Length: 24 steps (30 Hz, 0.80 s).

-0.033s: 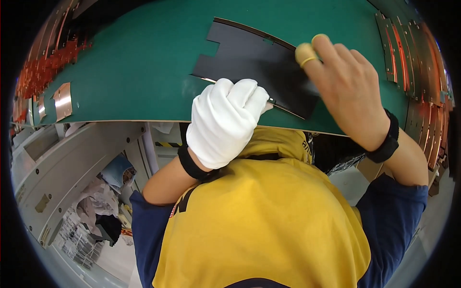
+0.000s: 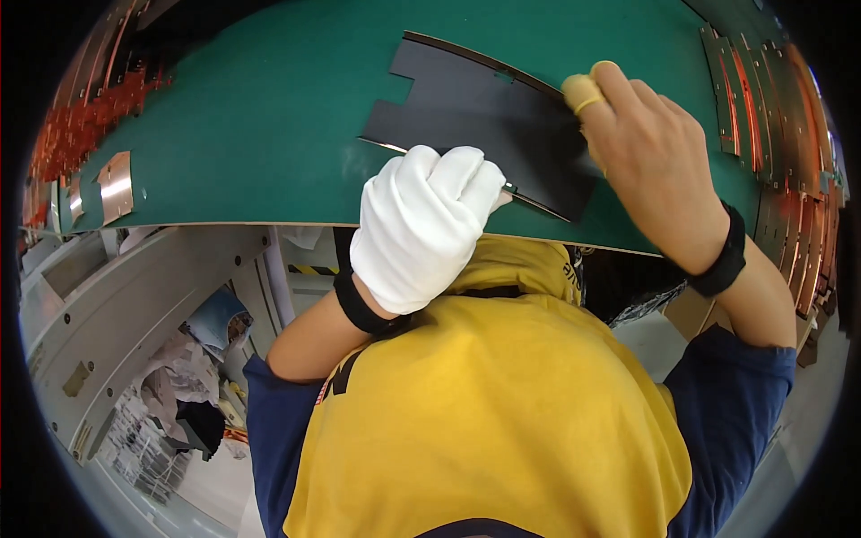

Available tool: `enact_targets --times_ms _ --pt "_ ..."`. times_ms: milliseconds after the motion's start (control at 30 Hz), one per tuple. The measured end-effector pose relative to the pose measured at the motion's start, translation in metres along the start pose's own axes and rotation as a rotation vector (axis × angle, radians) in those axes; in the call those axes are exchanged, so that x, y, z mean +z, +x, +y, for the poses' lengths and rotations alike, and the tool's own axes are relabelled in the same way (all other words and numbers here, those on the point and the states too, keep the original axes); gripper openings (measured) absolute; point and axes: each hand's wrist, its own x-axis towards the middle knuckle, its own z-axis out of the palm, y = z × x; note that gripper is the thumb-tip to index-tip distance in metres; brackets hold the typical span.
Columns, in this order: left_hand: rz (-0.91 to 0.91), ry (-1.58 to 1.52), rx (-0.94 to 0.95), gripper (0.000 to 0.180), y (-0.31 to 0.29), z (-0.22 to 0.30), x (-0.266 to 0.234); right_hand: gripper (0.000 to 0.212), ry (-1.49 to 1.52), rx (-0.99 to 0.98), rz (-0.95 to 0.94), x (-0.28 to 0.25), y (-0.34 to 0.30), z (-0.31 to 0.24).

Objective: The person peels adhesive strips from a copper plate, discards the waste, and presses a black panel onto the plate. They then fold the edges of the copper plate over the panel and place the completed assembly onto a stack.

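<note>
A flat matte black panel (image 2: 484, 117), notched on its left end and with thin shiny edges, lies at a slant on the green table. My left hand (image 2: 430, 224), in a white glove, is closed around the panel's near edge, its fingers curled over. Over the panel's right end is my bare right hand (image 2: 650, 157), with yellow finger cots (image 2: 585, 92) on the thumb and a finger. Its fingers are curled in; what lies between them, if anything, is hidden. Both wrists wear black bands.
Copper-coloured sheets (image 2: 789, 117) stand in rows at the right, and more orange-copper pieces (image 2: 85, 134) are stacked at the far left. A small shiny copper plate (image 2: 117, 188) sits by the left front. The green tabletop (image 2: 251, 134) ends just before my body.
My right hand has shifted slightly to the right. The panel and my gloved left hand have moved a touch rightward; the left hand's grip looks the same.
</note>
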Motion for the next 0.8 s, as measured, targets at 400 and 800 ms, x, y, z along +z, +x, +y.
enact_targets --times_ms 400,800 --pt "0.043 -0.094 0.029 0.012 -0.002 -0.008 0.008 0.013 0.289 -0.039 -0.155 0.021 0.072 0.018" --pt "0.062 -0.065 0.069 0.006 -0.01 -0.011 0.011 0.014 0.432 0.005 -0.206 0.015 0.102 0.007"
